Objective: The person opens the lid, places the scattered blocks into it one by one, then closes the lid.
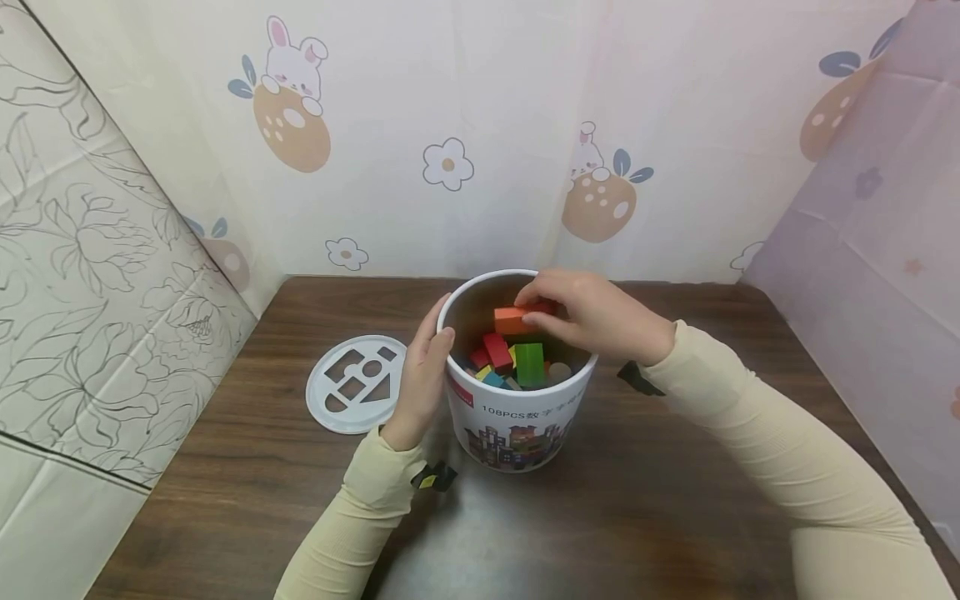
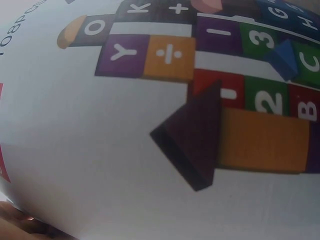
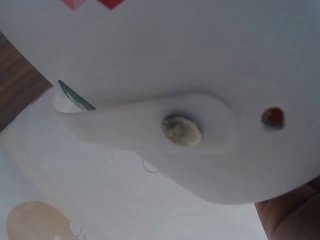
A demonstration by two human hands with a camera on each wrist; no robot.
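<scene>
A white bucket (image 1: pixel 517 417) printed with colourful building pictures stands on the wooden table. My left hand (image 1: pixel 422 371) rests against its left side, fingers fairly straight along the wall and thumb by the rim. In the left wrist view the bucket's printed wall (image 2: pixel 100 160) fills most of the picture. Over the bucket's mouth, my right hand (image 1: pixel 592 312) pinches an orange block (image 1: pixel 510 321) between thumb and fingers. Below it lie a green block (image 1: pixel 529 364), a red block (image 1: pixel 497 352) and several other coloured blocks, partly hidden by the rim.
A white round lid (image 1: pixel 330 412) with shaped holes lies on the table (image 1: pixel 247 500) left of the bucket. The bucket's white handle (image 3: pixel 125 127) shows in the right wrist view, fixed by a rivet. Patterned curtains (image 1: pixel 510 83) stand behind and at both sides.
</scene>
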